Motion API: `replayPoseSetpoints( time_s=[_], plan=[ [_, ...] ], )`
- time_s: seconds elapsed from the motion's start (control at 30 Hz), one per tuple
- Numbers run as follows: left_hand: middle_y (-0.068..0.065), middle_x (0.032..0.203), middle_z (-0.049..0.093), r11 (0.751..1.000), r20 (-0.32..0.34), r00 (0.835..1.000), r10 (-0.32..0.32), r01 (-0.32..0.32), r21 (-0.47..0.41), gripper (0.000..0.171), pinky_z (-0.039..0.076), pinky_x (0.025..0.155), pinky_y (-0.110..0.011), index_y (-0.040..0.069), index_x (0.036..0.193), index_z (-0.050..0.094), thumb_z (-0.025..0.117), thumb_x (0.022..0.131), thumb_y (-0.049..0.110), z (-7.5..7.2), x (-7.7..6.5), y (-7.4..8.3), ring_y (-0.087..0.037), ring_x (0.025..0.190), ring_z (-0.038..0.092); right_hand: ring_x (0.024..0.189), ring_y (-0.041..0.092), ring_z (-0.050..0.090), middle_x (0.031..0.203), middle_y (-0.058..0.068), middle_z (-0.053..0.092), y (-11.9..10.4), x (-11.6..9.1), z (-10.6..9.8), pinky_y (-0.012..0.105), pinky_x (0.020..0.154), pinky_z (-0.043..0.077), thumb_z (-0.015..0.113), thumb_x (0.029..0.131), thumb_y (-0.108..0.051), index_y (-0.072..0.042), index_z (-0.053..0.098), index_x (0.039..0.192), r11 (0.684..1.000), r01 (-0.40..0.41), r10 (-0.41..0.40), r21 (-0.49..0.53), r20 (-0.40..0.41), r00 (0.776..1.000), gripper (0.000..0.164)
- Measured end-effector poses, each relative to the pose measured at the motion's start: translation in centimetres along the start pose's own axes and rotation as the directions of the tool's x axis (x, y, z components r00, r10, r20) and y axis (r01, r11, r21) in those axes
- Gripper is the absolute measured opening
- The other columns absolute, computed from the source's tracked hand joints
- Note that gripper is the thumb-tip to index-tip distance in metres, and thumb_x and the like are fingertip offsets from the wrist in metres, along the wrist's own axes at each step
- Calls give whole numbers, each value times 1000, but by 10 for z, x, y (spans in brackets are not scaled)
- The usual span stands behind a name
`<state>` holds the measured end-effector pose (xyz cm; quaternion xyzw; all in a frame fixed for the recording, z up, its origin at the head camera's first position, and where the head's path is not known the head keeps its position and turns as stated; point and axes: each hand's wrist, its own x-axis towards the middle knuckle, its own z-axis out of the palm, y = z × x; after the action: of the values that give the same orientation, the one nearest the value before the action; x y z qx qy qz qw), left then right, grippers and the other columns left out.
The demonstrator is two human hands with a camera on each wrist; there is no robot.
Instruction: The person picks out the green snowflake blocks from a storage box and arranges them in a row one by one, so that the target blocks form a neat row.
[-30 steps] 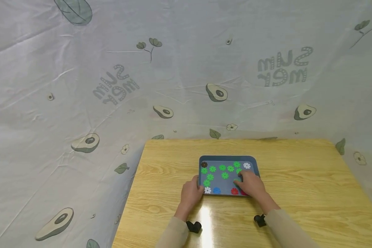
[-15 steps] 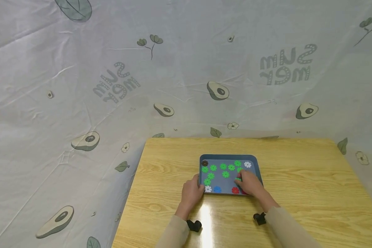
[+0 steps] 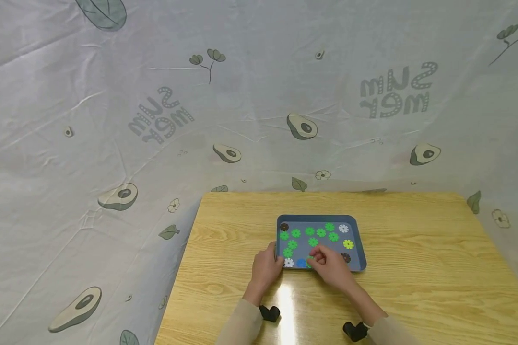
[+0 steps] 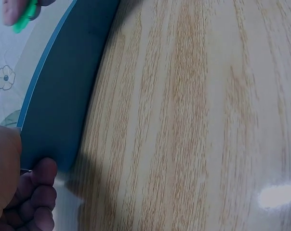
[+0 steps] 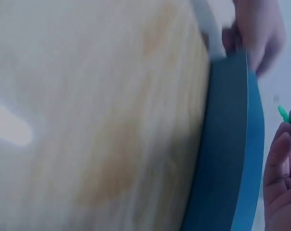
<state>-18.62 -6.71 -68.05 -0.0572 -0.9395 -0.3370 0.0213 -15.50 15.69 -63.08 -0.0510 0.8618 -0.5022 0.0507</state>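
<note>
A blue-grey tray (image 3: 317, 218) lies on the wooden table, with several notched plastic snowflake discs spread over its floor. At its near left corner my left hand (image 3: 265, 267) grips the wall; the left wrist view has the thumb above the rim and curled fingers (image 4: 43, 196) below. Over the tray's near edge, my right hand (image 3: 333, 269) pinches a green snowflake disc (image 5: 283, 114) between thumb and fingertips, close beside a blue disc (image 3: 300, 263). Part of the tray's near side is hidden by this hand.
Several green discs (image 3: 312, 242) fill the left, middle and back of the tray. White discs (image 3: 343, 228) sit at two corners, a brown disc (image 3: 284, 227) at the far left, a yellow disc (image 3: 348, 244) on the right. Behind the wooden table (image 3: 414, 249) hangs a printed cloth (image 3: 259, 96).
My right hand has picked up the green disc from the tray's right part and carried it left, toward the near edge. That uncovers a yellow and a brown disc. The left hand keeps its grip.
</note>
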Motion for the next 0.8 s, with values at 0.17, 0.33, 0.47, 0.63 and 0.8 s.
replayPoseSetpoints(
  time_s=[0.17, 0.33, 0.47, 0.63, 0.8],
  plan=[
    [-4, 68, 63, 999, -34, 999, 19, -18, 31, 49, 37, 48, -32, 3, 134, 66, 67, 85, 13, 0, 2, 0, -14, 52, 43, 71, 10, 58, 83, -4, 62, -10, -14, 27, 26, 66, 49, 77, 93, -14, -12, 68, 100, 999, 13, -16, 42, 63, 998, 11],
    [-8, 72, 66, 998, -61, 997, 39, -37, 41, 48, 41, 50, -34, 2, 130, 67, 69, 83, 11, -1, 3, 1, -16, 54, 46, 70, 7, 58, 81, -7, 61, -9, -21, 51, 25, 65, 50, 77, 93, -15, -14, 68, 98, 997, 68, -70, 28, 119, 990, 10],
    [-9, 77, 69, 999, -46, 999, 21, -19, 48, 47, 41, 52, -33, 3, 131, 67, 69, 85, 12, -1, 4, 2, -16, 56, 48, 70, 5, 58, 81, -9, 61, -2, -22, 68, 26, 65, 50, 76, 94, -17, -15, 68, 97, 995, 97, -96, -2, 136, 986, 10],
    [-12, 81, 71, 998, -39, 999, 6, -4, 55, 47, 42, 52, -34, 3, 131, 68, 68, 85, 12, 1, 5, 4, -17, 56, 48, 69, 2, 56, 80, -11, 60, 9, -21, 87, 26, 65, 48, 76, 94, -18, -15, 68, 97, 993, 109, -103, -45, 112, 988, 10],
    [-11, 78, 70, 999, -40, 999, 3, -1, 50, 48, 40, 50, -33, 2, 131, 67, 67, 84, 11, 2, 6, 4, -17, 55, 47, 67, 0, 53, 79, -13, 59, 14, -21, 99, 26, 64, 47, 77, 92, -16, -15, 69, 97, 987, 115, -112, -109, 31, 993, 10]
  ],
)
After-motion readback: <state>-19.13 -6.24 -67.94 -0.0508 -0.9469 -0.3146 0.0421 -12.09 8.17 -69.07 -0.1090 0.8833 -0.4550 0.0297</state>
